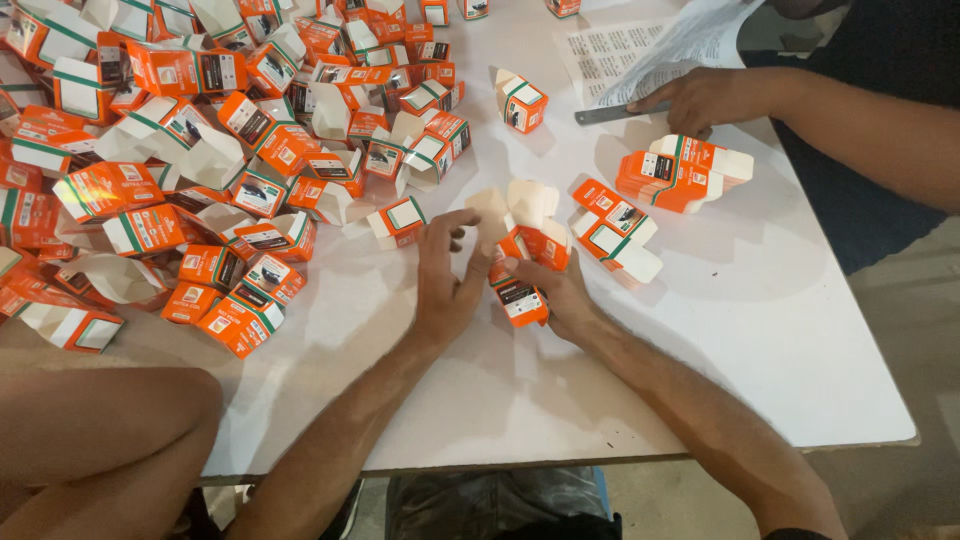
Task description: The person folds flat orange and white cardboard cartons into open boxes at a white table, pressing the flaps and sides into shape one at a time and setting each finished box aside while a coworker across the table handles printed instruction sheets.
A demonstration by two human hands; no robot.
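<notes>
As held, carton [520,290] upright, flaps uppermost

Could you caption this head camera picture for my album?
Both hands, left hand and right hand, fold an orange carton beside a heap of cartons.

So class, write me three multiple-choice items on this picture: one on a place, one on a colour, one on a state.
1. Where is the big heap of small cardboard cartons?
A. left part of the white table
B. floor
C. shelf

2. The cartons' main colour?
A. blue
B. orange
C. black

3. The carton between the left hand and right hand has its top flaps:
A. taped shut
B. torn off
C. open

Answers: 1 A, the heap covers the table's left side; 2 B, orange with white flaps; 3 C, pale flaps stand up.
</notes>
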